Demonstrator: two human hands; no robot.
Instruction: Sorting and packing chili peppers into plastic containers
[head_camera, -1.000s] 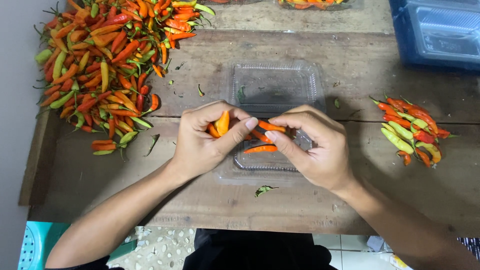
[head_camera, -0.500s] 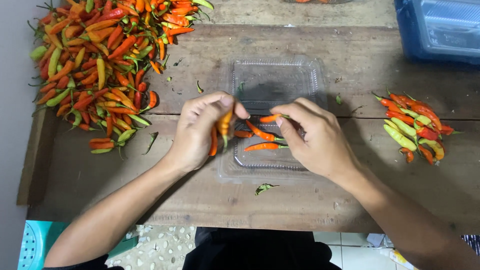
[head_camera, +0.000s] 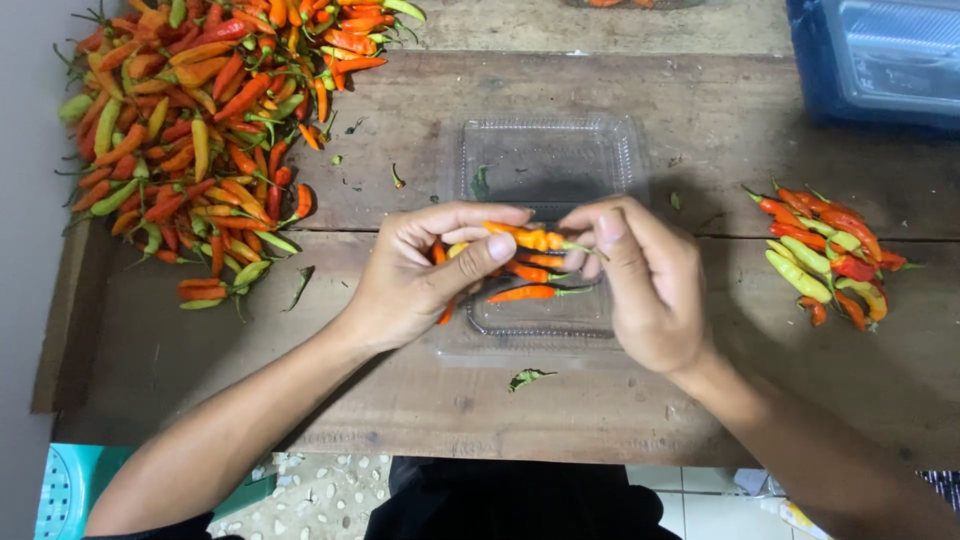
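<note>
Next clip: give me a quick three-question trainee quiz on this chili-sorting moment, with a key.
1. True or false: the left hand and right hand hold one orange chili between them, above the clear plastic tray.
2. Where does the large chili pile lie? A) the table's left end B) inside the tray C) beside the blue bin
3. Fill in: the small chili group lies to the ____ of the tray.

Key: 1 true; 2 A; 3 right.
</note>
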